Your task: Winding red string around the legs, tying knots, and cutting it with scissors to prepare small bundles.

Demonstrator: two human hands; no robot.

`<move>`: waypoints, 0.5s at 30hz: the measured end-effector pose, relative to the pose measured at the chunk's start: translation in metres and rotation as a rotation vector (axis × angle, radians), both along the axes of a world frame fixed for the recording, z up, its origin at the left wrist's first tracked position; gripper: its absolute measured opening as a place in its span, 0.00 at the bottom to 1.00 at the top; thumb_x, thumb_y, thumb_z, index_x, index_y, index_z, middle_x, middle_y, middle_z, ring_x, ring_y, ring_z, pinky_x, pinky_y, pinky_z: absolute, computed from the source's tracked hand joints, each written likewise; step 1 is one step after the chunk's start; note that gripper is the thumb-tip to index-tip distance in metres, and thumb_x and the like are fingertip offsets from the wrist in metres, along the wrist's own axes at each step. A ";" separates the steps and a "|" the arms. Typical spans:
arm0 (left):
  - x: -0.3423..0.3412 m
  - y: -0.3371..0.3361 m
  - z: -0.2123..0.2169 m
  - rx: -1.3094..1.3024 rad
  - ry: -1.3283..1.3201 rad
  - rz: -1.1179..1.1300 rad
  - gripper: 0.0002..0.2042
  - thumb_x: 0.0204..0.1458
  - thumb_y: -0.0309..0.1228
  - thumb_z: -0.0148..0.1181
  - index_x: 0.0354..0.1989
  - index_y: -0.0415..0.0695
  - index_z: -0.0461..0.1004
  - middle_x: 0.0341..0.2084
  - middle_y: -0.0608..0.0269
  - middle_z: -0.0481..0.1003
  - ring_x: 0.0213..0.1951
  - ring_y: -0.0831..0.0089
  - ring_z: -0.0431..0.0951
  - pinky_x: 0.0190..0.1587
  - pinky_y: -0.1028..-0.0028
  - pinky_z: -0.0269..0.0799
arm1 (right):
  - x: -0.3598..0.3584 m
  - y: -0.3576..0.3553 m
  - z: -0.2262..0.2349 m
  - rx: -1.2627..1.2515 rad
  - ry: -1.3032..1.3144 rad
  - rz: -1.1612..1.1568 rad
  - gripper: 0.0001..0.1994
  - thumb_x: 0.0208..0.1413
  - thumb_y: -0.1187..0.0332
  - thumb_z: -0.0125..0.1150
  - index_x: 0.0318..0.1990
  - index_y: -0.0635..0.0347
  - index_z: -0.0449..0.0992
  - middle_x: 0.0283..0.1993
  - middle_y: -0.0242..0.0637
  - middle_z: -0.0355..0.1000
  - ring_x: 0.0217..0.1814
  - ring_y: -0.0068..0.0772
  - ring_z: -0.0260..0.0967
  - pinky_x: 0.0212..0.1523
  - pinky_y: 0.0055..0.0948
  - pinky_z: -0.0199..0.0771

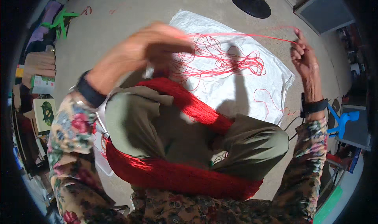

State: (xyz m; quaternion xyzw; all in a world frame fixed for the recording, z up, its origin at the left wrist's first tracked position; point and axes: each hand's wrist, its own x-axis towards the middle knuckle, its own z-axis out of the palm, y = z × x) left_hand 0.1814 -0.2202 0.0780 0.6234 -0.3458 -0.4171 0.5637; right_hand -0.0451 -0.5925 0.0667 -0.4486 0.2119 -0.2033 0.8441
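Observation:
A thin red cord [252,35] stretches almost straight between my two raised hands. My left hand [155,45], smeared by motion, is at the cord's left end, above the skein, and the fingers look closed around it. On the right, my right hand [302,52] pinches the cord between bent fingers. Below them, loose loops of the same cord [220,68] lie in a tangle on a white sheet [220,96]. A thick red skein [185,176] runs around my bent knees, passing in front of my waist and across the far side of my legs [201,112].
A black round stand base [251,3] is on the floor at the far right. Blue [346,121] and green [61,22] plastic stools stand at the two sides. Boxes and folded cloths [40,68] are stacked along the left. A grey cabinet [325,11] stands at the upper right.

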 end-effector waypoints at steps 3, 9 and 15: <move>0.055 0.080 0.029 0.379 0.057 0.127 0.08 0.56 0.33 0.56 0.33 0.39 0.73 0.08 0.78 0.55 0.10 0.86 0.53 0.13 0.81 0.49 | -0.030 -0.111 -0.063 0.061 0.058 -0.322 0.15 0.61 0.70 0.49 0.53 0.64 0.62 0.20 0.24 0.53 0.18 0.16 0.49 0.19 0.15 0.52; 0.086 0.232 0.017 0.454 0.017 0.396 0.10 0.57 0.34 0.56 0.31 0.38 0.72 0.08 0.75 0.58 0.10 0.85 0.53 0.13 0.80 0.49 | -0.086 -0.174 -0.154 -0.222 0.346 -0.328 0.10 0.57 0.71 0.50 0.45 0.62 0.68 0.26 0.29 0.66 0.21 0.21 0.61 0.22 0.17 0.61; 0.036 0.218 0.066 0.446 0.142 0.479 0.12 0.59 0.36 0.51 0.31 0.39 0.71 0.07 0.75 0.56 0.08 0.85 0.51 0.12 0.80 0.46 | -0.004 -0.040 -0.111 -0.840 0.734 0.349 0.14 0.54 0.62 0.55 0.39 0.64 0.76 0.34 0.34 0.74 0.26 0.23 0.70 0.23 0.23 0.67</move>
